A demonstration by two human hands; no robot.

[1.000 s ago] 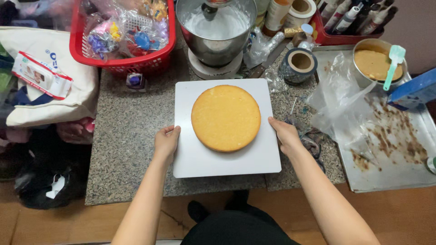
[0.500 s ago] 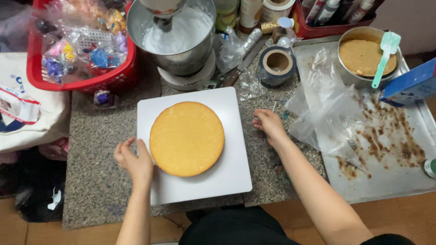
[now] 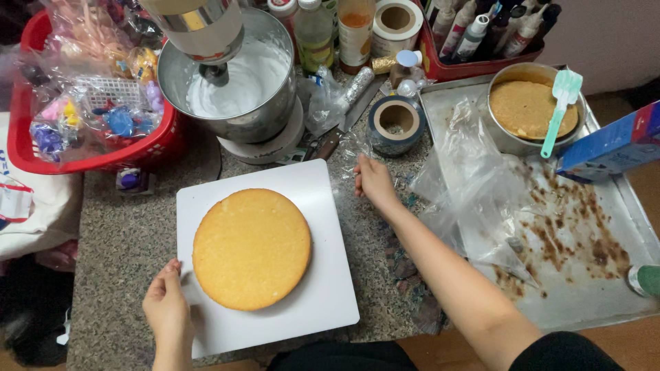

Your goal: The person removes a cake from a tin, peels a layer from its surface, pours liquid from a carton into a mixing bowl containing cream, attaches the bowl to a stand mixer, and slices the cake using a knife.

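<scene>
A round golden sponge cake (image 3: pixel 251 248) lies on a white square board (image 3: pixel 323 206) on a speckled granite counter. My left hand (image 3: pixel 167 302) grips the board's near left edge, thumb on top. My right hand (image 3: pixel 373 181) is off the board, resting on the counter just past its far right corner, fingers loosely together, next to a crumpled clear plastic film (image 3: pixel 350 148).
A stand mixer bowl of white cream (image 3: pixel 237 79) stands behind the board. A red basket of toys (image 3: pixel 82 113) is at far left. A tape roll (image 3: pixel 396 124), metal tray (image 3: pixel 584 227) with plastic bag (image 3: pixel 474 185), and a cake pan with a teal spatula (image 3: pixel 533 110) sit right.
The board has been turned counter-clockwise and sits skewed. My left hand slid to its near left corner; my right hand left the board's edge and moved up to the counter beyond it.
</scene>
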